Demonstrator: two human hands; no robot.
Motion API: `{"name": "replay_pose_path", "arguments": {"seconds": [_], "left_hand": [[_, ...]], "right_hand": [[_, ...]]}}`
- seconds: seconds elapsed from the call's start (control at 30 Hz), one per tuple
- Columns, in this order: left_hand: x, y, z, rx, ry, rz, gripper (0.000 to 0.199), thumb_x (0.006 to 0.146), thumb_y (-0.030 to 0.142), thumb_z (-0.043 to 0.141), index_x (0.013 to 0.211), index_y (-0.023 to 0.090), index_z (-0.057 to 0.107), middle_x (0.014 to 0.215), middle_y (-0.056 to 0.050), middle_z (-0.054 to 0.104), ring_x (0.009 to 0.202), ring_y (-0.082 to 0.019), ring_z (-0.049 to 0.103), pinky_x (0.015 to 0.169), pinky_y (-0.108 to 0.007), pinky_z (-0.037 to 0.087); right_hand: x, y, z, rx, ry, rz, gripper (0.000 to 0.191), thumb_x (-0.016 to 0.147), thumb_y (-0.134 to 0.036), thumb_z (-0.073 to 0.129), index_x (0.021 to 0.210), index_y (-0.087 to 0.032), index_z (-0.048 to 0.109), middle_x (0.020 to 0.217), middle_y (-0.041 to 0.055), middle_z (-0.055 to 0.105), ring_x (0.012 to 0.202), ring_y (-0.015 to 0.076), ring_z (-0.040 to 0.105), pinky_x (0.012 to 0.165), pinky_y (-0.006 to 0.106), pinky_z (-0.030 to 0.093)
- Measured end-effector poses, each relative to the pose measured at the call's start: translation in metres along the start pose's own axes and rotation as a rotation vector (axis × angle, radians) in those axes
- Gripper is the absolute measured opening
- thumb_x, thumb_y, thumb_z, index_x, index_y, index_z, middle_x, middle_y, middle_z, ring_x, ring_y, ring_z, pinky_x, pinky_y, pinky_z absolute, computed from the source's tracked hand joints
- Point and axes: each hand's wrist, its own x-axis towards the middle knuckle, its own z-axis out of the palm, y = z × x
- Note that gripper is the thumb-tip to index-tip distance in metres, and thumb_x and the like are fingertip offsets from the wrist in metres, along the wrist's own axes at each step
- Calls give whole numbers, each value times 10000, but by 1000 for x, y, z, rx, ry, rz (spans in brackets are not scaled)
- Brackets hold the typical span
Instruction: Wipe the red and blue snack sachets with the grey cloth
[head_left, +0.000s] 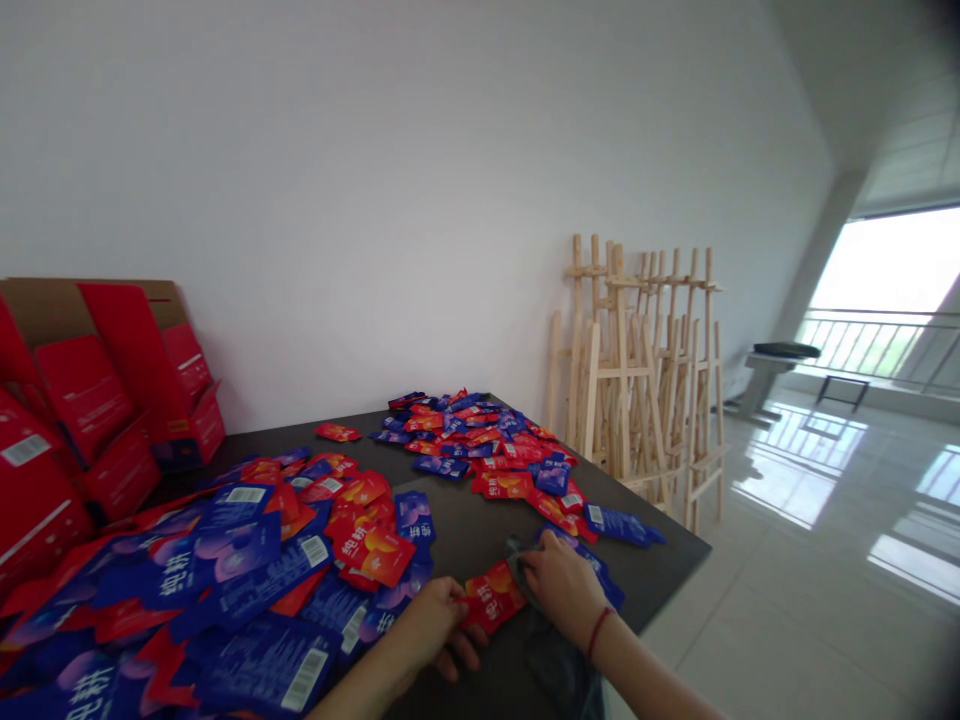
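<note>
Low in the head view, my left hand [442, 625] pinches the left end of a red packet [495, 594] with orange fruit printed on it. My right hand [562, 580] is closed on a dark grey cloth [551, 655], part of which lies against the packet's right end while the rest hangs down toward the table's front. Blue packets [600, 570] lie just beyond my right hand. To the left of my left hand spreads a large heap of red and blue packets [247, 570].
More packets [480, 435] are piled at the back of the dark table [465, 525]. Red cardboard boxes [97, 410] stand at the left. Wooden easels [622, 370] lean near the wall past the table's right edge. A grey stand [765, 385] is farther right, near the window.
</note>
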Motion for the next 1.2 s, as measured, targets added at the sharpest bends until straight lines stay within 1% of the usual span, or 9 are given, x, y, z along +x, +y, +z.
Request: {"name": "replay_pose_path", "arguments": {"seconds": [0.13,0.23,0.43,0.6,0.77,0.87,0.93,1.07,1.2], "left_hand": [[1,1,0,-12,-10,1,270,808,373,540,951,195,396,799,-60,699,518,-148,650,380,-182,394],[4,0,-1,-12,-23,-5,322,775,399,569,960,184,416,813,-70,703,505,-154,651,362,-182,397],[5,-1,-2,11,-55,59,317,752,401,570,946,187,441,764,-44,689,491,-157,650,336,-180,398],[4,1,-1,46,-38,22,252,796,382,529,916,207,395,746,-39,692,475,-152,643,342,-172,395],[-1,9,4,108,-24,-1,69,883,225,342,945,213,368,696,-4,663,480,-135,629,358,-170,388],[-7,17,4,269,53,48,142,906,168,242,938,218,371,629,30,609,472,-131,599,384,-185,383],[-13,23,1,421,152,165,135,926,196,271,911,216,404,643,30,594,521,-138,598,423,-202,390],[-26,30,-6,1008,382,638,130,921,152,414,879,198,528,858,-17,639,794,-164,620,663,-265,459],[-33,29,-5,1507,333,931,205,885,80,514,1033,209,571,1061,-29,632,931,-192,593,743,-295,467]], "right_hand": [[-1,12,-4,-20,-1,51,269,896,-214,459,854,-169,721,991,127,598,912,221,569,764,303,426],[-8,4,-10,-13,22,35,268,900,-215,449,880,-188,715,1009,107,598,914,204,563,768,287,419],[-24,-32,0,136,27,-234,238,879,-234,487,978,-283,697,1102,52,576,1011,183,526,772,237,409],[-16,-22,8,82,72,-105,294,861,-182,490,1057,-294,679,1066,59,581,965,195,540,745,255,413],[-5,2,5,28,53,28,266,877,-178,452,940,-216,708,1030,100,590,933,209,565,735,277,409],[-1,13,2,31,37,73,252,864,-180,463,865,-196,714,984,103,606,893,203,583,715,277,407],[-1,22,-2,48,26,87,247,864,-190,467,838,-208,711,941,79,617,833,180,596,686,264,404],[-5,40,-18,80,47,103,271,901,-226,437,829,-223,698,900,49,616,781,155,601,681,254,401],[-16,35,-30,83,143,95,292,928,-239,401,978,-237,688,1028,63,591,903,169,580,757,258,399]]}}
